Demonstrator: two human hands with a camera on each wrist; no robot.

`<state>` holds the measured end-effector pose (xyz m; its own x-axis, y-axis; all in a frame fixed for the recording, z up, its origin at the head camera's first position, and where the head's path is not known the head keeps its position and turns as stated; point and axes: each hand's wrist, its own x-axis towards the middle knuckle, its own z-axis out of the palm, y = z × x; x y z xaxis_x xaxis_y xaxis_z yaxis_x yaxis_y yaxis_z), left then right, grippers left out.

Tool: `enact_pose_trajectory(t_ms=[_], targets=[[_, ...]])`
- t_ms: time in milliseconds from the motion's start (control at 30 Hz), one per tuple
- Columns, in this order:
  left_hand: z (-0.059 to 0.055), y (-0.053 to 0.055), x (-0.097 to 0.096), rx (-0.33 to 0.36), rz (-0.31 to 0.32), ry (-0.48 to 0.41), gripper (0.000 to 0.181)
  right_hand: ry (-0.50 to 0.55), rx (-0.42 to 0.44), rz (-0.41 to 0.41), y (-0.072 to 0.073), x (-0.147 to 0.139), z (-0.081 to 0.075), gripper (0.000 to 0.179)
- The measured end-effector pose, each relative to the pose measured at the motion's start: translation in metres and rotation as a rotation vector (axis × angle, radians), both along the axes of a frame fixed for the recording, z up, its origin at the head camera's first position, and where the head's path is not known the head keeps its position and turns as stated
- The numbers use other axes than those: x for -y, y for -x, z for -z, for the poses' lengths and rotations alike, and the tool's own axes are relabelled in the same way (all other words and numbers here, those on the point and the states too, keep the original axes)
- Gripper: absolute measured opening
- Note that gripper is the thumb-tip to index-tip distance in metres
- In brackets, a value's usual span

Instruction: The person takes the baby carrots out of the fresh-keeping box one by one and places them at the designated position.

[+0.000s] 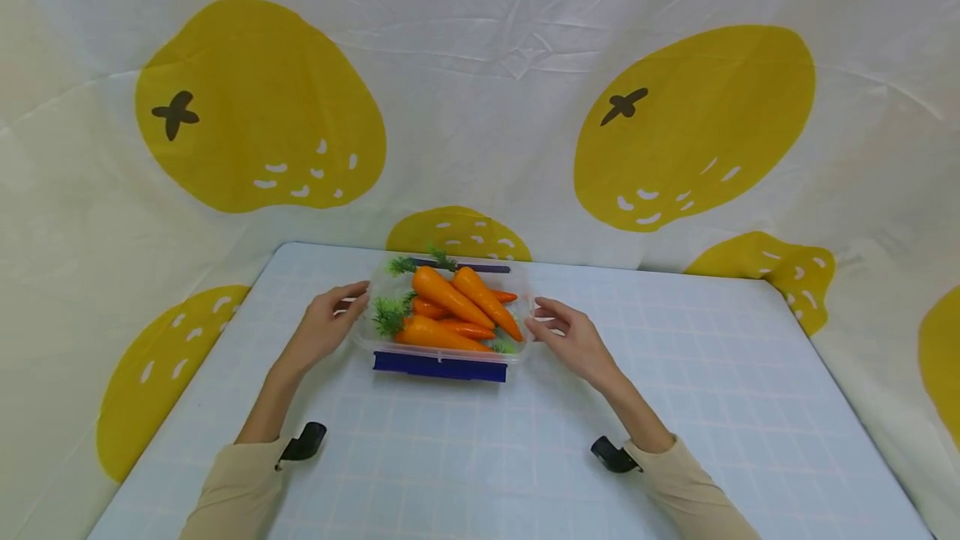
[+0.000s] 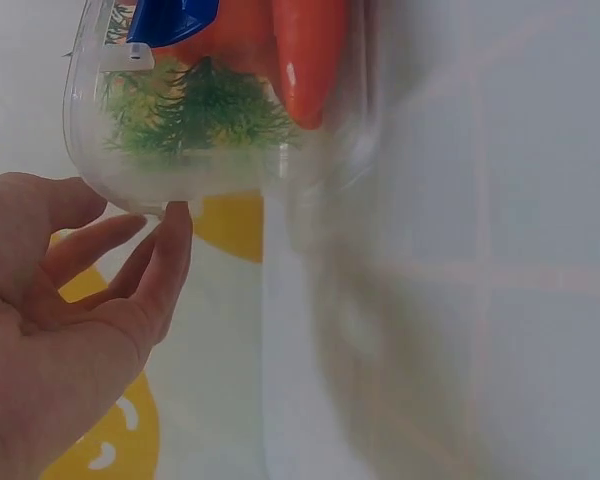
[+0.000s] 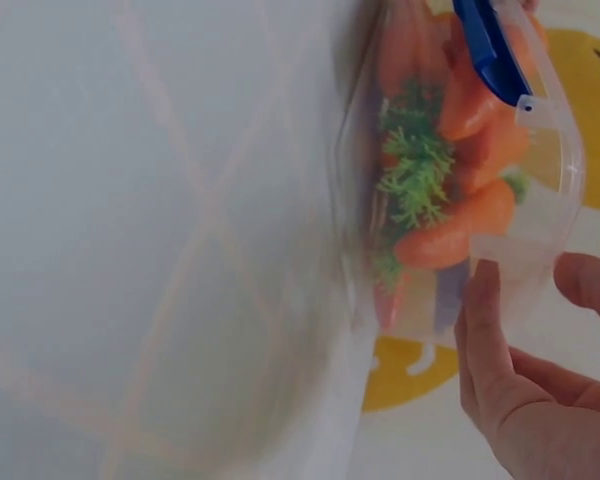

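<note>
A clear plastic container (image 1: 442,352) with dark blue clips stands near the far edge of the table. Inside lie several orange carrots (image 1: 444,296) with green leafy tops (image 1: 389,317). My left hand (image 1: 330,319) is at its left end, thumb by the rim and bent, relaxed fingertips (image 2: 177,225) right at the side wall. At the other end is my right hand (image 1: 572,336). Its index fingertip (image 3: 486,280) meets the wall below the rim, with the thumb (image 3: 580,278) spread apart close to the rim. Neither hand curls around the container.
The light table (image 1: 450,457) has a faint grid pattern. Behind it hangs a white cloth (image 1: 480,107) printed with large yellow fruit shapes. Black wrist cameras (image 1: 303,442) sit at both beige sleeves (image 1: 240,486). A blue clip (image 1: 440,367) hangs down on the container's near side.
</note>
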<state>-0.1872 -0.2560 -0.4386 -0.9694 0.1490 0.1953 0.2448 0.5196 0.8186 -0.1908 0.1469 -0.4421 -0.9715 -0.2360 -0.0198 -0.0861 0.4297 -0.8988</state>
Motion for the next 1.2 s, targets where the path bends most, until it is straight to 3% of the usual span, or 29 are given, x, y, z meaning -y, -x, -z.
enact_pose_trajectory(t_ms=[467, 900, 1200], targets=[[-0.001, -0.013, -0.014, 0.002, -0.004, 0.013, 0.043, -0.003, 0.015, -0.014, -0.011, -0.018, 0.001, 0.061], [0.005, -0.024, -0.026, 0.013, -0.002, 0.022, 0.044, -0.001, 0.007, -0.011, -0.026, -0.033, 0.001, 0.059], [0.004, -0.023, -0.028, 0.063, -0.023, 0.013, 0.047, -0.046, -0.01, -0.024, -0.028, -0.036, -0.002, 0.059]])
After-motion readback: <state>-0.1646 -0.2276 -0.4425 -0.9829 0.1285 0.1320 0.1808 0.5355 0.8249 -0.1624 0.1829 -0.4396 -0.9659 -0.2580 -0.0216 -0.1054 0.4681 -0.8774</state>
